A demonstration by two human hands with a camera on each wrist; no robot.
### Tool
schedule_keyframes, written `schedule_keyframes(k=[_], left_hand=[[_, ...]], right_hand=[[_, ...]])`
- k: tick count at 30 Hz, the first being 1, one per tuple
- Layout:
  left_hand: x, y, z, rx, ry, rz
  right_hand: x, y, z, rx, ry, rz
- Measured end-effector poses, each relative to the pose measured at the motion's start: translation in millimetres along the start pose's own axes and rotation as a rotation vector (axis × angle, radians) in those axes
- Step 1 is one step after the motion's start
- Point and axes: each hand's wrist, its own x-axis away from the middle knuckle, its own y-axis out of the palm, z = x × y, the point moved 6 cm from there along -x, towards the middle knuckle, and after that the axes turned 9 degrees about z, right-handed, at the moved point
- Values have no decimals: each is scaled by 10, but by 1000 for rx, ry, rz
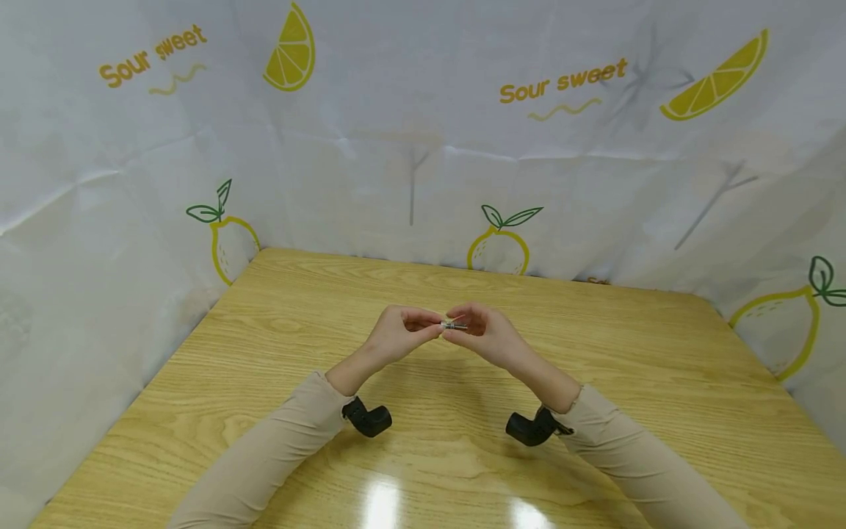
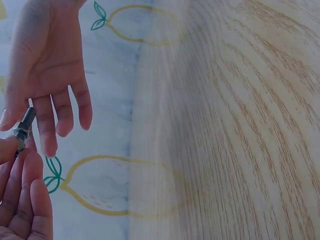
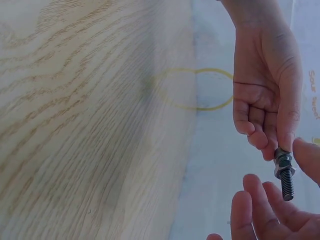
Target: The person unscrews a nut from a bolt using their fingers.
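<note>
My left hand point(image 1: 398, 334) pinches a small metal bolt point(image 1: 456, 325) between thumb and fingertips at its head end. Its threaded shank point(image 3: 287, 186) points towards my right hand point(image 1: 485, 334), and a hex nut point(image 3: 284, 172) sits partway along the thread. In the right wrist view, the right thumb point(image 3: 307, 159) lies close beside the bolt; whether it touches is unclear. The right fingers point(image 3: 262, 207) are loosely bent and stand apart from the thread. Both hands are raised over the wooden table point(image 1: 423, 455).
A white cloth point(image 1: 370, 184) printed with lemons and words hangs behind the table and along its sides. Black wrist-worn cameras point(image 1: 370, 420) sit under both forearms. Light reflects off the table's near part.
</note>
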Motion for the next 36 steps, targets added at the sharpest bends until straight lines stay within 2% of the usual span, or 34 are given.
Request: schedule_keyframes(k=[4,11,17,24,27,33,36], left_hand=[[3,2,3,-1,5,-7],[12,-7,12,-3,6,-1],[8,0,7,0,4,-5],[1,-5,-2,1,3,3],[0,-1,-8,6,0,1],[1,-1,-4,-1,2,-4],[2,-5,0,-3,8,-4]], right_hand=[[-3,21,8,19,21,-34],[-5,6,9,-3,-6,6],[-7,19,23,4,20,-14],[-7,13,15,-9,-21,11],[-4,10,14,-8,-11,20],[-7,27,16,6,10,-12],[-8,23,11,-3,-2,1]])
